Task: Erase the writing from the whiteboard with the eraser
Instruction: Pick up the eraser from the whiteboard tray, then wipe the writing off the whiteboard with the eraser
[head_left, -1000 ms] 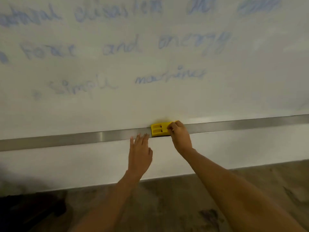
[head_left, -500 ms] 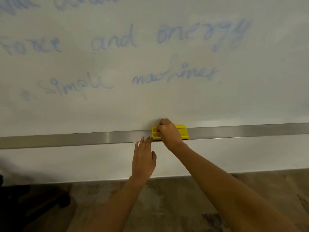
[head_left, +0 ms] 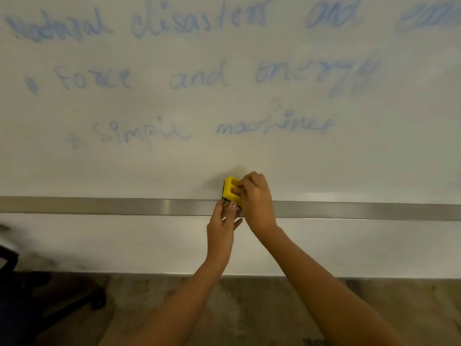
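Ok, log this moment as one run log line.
stage: pickup | right hand: gripping yellow eraser above tray | left hand: touching eraser | writing: unerased

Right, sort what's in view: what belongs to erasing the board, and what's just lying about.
For the job:
- yellow eraser, held in the right hand, left hand at its lower edge
- whiteboard
- blue writing

Lying about:
- metal tray rail
- dark chair base, lower left
- floor
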